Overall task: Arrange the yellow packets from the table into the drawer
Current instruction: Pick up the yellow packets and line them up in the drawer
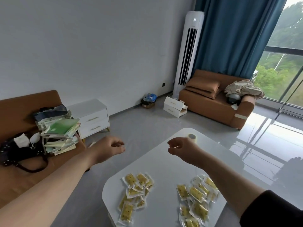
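While two loose heaps of yellow packets [164,199] lie untouched at the near end of the white desk [165,163], a person's hands hover beyond them, the left hand [113,149] over the floor, the right hand [182,147] above the desk, both loosely curled and holding nothing. The flat, glossy sachets look light, limp and slippery, best pinched by their sealed edges. Farther off, a white cabinet's drawer [92,119] stands closed beside a stack of books [61,136].
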